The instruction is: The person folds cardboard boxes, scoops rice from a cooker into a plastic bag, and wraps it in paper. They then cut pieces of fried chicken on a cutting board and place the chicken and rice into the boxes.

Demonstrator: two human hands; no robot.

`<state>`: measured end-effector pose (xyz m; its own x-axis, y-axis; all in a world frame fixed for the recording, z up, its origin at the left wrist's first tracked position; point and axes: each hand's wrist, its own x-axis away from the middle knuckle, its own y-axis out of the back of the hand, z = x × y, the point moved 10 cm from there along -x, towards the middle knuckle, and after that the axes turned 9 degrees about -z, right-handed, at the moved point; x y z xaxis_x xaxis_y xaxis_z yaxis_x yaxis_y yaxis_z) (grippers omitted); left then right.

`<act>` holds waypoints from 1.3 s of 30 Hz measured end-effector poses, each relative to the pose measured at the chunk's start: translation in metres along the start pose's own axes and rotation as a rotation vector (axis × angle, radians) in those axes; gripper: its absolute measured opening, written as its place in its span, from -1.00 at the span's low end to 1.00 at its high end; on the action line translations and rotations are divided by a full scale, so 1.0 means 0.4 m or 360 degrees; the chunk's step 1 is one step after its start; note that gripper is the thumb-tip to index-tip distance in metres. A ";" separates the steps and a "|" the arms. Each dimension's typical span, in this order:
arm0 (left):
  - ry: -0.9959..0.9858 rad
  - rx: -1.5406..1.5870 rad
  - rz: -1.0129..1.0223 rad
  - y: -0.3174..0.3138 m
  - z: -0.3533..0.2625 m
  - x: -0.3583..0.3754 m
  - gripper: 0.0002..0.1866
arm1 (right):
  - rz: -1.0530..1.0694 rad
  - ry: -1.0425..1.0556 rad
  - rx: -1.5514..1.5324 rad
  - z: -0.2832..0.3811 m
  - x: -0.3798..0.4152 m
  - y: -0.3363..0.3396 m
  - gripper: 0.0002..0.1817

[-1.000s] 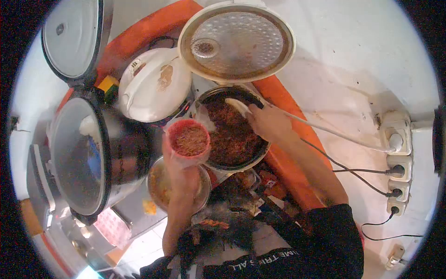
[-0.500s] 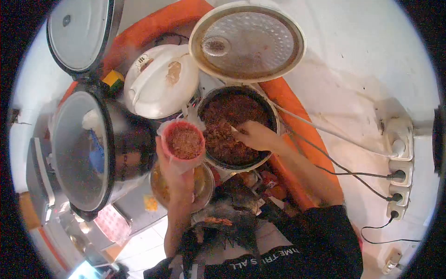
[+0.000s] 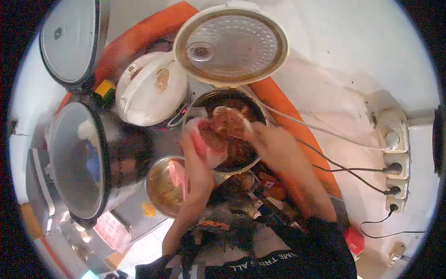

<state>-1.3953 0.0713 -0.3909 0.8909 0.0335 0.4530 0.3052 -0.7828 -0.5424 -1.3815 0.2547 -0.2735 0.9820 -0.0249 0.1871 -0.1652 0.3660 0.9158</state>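
Orange counter (image 3: 304, 135) against white wall; white power strip (image 3: 395, 160) at right. Shirt print, partly legible: "TRIPS ALL". Left hand (image 3: 195, 156) grips red plastic cup (image 3: 204, 139) over black cooker pot (image 3: 232, 132); right hand (image 3: 272, 142) holds loaded white spoon (image 3: 230, 121) at cup.

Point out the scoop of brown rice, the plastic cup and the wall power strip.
scoop of brown rice (image 3: 228, 122), head view, on the heaped rice.
plastic cup (image 3: 207, 145), head view, on its side wall.
wall power strip (image 3: 396, 160), head view, on its white casing.

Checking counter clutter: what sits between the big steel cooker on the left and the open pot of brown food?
In the head view, a closed white rice cooker and a small metal bowl.
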 end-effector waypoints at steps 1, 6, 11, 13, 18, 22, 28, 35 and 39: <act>0.0014 -0.0004 0.0013 -0.010 0.034 -0.010 -0.44 | -0.0077 0.0111 0.0099 0.045 0.027 -0.012 -0.51; -0.0013 -0.0008 0.0020 -0.004 0.075 -0.048 -0.44 | -0.0136 0.0249 0.0180 0.134 0.104 -0.046 -0.38; 0.0142 0.0253 -0.0233 0.053 0.068 -0.107 -0.10 | 0.0030 -0.0224 0.0182 -0.026 0.067 0.079 -0.55; -0.0294 0.0022 0.0212 0.004 -0.026 -0.057 -0.33 | -0.0357 -0.0072 0.0354 -0.098 -0.017 0.037 -0.67; -0.0299 0.0142 0.0154 0.011 -0.100 -0.031 -0.50 | -0.0234 0.0162 0.0619 -0.069 -0.181 -0.113 -0.70; -0.0206 0.0300 -0.0169 0.131 -0.081 -0.048 -0.48 | -0.0121 0.0184 0.0422 -0.060 -0.164 -0.140 -0.66; -0.0694 -0.0378 -0.0172 0.139 -0.184 -0.002 -0.42 | 0.0179 0.0086 0.0247 -0.027 -0.124 -0.191 -0.55; -0.0758 -0.0492 -0.0004 0.161 -0.192 -0.005 -0.46 | 0.0286 0.0293 0.0064 -0.029 -0.131 -0.342 -0.51; -0.0344 0.0081 -0.0241 0.185 -0.164 -0.009 -0.44 | 0.0439 0.0269 -0.0247 -0.051 -0.164 -0.352 -0.44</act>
<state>-1.3980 -0.0276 -0.3862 0.8833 0.2842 0.3728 0.4521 -0.7266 -0.5173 -1.4207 0.2237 -0.4221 0.9057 0.2443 0.3464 -0.4231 0.4747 0.7718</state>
